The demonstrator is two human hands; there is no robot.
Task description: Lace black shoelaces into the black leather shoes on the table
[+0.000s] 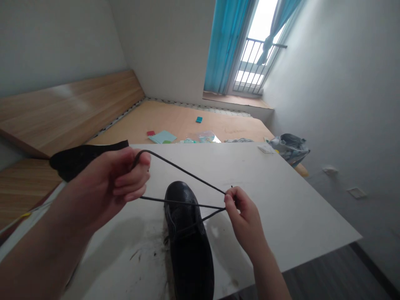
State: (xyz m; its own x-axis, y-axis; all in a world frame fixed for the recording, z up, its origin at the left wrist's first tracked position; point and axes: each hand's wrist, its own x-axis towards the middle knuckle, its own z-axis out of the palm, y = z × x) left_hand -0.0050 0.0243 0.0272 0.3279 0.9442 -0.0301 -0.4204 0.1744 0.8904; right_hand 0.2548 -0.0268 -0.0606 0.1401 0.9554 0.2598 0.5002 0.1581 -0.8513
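Observation:
A black shoe (pixel 190 250) stands on the white table, its toe pointing away from me. From its lacing a thin dark shoelace (pixel 187 173) runs up to both hands and is stretched between them. My left hand (pixel 125 179), left of the toe, is closed round a loop of the lace. To the right of the shoe, my right hand (pixel 240 212) pinches the lace between thumb and finger, where several strands meet. A short lace end sticks up above those fingers. Behind my left hand lies a second dark shoe (pixel 84 156), partly covered by it.
The white table (pixel 281 233) has bits of dirt left of the shoe. Beyond it, a wooden surface (pixel 175 112) holds a light green sheet (pixel 163 136), a small teal item (pixel 199 119) and plastic packets. A grey plastic bag (pixel 290 146) is at the right, near the wall.

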